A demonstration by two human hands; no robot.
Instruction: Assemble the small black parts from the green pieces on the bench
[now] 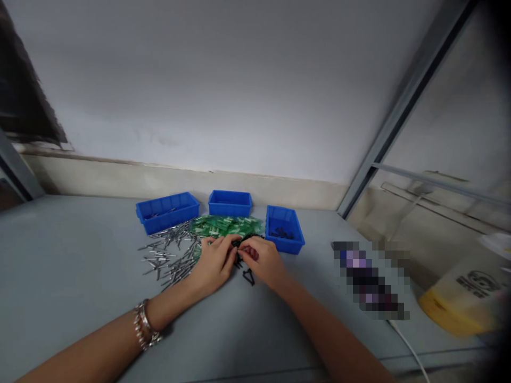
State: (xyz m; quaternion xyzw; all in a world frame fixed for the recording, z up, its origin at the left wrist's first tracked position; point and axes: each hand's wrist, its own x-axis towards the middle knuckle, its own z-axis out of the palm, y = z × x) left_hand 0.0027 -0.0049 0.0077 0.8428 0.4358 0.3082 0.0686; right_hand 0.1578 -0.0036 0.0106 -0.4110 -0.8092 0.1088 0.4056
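Note:
My left hand [217, 263] and my right hand [263, 260] meet over the middle of the table, fingertips pinched close together. Whatever they hold between them is small and mostly hidden by the fingers. Small black parts [248, 276] lie just below and behind the fingertips; one is a triangular clip-like piece. To the left of my left hand, thin silver metal rods [175, 271] are scattered in a loose pile. Right behind both hands lies a heap of green pieces [219, 225] with pale marks, apparently in clear plastic.
Three blue bins stand behind the piles: a left bin [167, 221] with a few rods, a middle bin [230, 208], and a right bin [293, 246] holding black parts. Farther right are a pixelated object [371, 282], a white cable [411, 351] and a plastic jug [459, 308] with yellow contents.

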